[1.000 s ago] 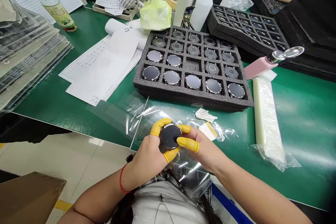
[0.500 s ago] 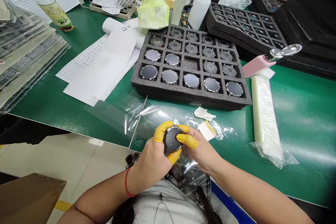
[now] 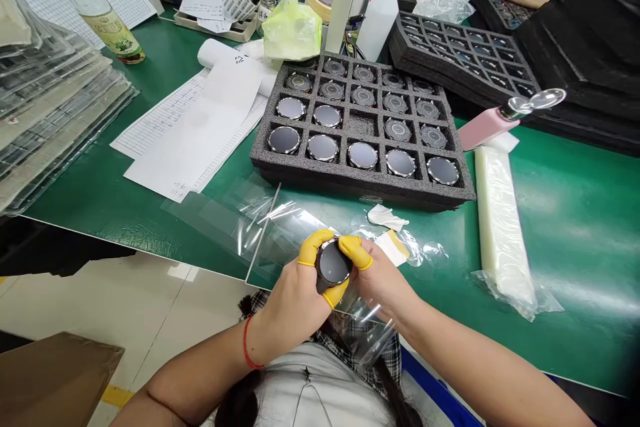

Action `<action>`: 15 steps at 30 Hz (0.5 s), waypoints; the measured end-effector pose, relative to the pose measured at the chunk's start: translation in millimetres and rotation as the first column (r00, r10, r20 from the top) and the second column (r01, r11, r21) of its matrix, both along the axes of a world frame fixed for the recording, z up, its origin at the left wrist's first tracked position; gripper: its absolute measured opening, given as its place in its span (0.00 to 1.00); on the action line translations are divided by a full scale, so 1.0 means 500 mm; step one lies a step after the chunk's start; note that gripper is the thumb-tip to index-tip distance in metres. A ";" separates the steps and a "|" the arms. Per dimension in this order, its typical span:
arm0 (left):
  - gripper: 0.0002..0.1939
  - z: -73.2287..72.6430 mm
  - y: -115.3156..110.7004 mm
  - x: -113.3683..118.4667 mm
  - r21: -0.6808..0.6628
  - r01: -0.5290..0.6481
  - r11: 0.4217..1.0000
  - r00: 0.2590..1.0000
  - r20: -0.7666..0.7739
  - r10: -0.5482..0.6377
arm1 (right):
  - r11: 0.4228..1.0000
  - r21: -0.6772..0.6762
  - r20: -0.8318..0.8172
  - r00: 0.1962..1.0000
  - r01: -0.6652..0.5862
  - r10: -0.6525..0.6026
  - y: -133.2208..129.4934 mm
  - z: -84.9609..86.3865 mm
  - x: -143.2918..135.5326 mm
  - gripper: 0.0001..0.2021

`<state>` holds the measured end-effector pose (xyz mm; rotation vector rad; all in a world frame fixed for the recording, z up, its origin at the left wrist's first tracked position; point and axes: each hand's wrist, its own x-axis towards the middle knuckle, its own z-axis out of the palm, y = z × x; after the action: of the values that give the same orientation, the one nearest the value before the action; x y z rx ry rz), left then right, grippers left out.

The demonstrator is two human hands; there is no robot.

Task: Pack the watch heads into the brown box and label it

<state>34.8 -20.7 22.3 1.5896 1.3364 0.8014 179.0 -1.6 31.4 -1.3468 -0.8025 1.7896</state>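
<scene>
While the left hand (image 3: 295, 300) clasps the round watch (image 3: 334, 263) (dark face up), the right hand (image 3: 383, 273) grips its upper-right edge; it's between both, on the wearer's side of the foam tray (image 3: 350, 190).

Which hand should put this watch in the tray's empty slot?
Probably your left: the left hand grips the watch by opposite edges, while the right hand shows only its thumb at the upper edge.
</scene>
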 end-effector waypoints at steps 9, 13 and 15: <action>0.30 -0.004 0.005 -0.013 -0.121 0.020 0.992 1.000 0.013 -0.018 | 0.998 -0.023 -0.084 0.995 -0.064 0.062 0.000 0.014 0.002 0.15; 0.30 -0.004 0.003 -0.013 -0.079 0.052 0.996 0.999 0.018 -0.050 | 0.999 -0.030 -0.098 0.995 -0.032 0.029 -0.001 0.004 0.001 0.16; 0.29 -0.003 0.002 -0.013 -0.060 0.072 0.996 0.997 0.014 -0.072 | 0.999 -0.047 -0.101 0.995 -0.010 0.005 -0.002 0.001 -0.001 0.17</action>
<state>28.2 -19.8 20.7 1.5743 1.2763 0.7185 178.6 -2.7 32.0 -1.2745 -0.7158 1.8776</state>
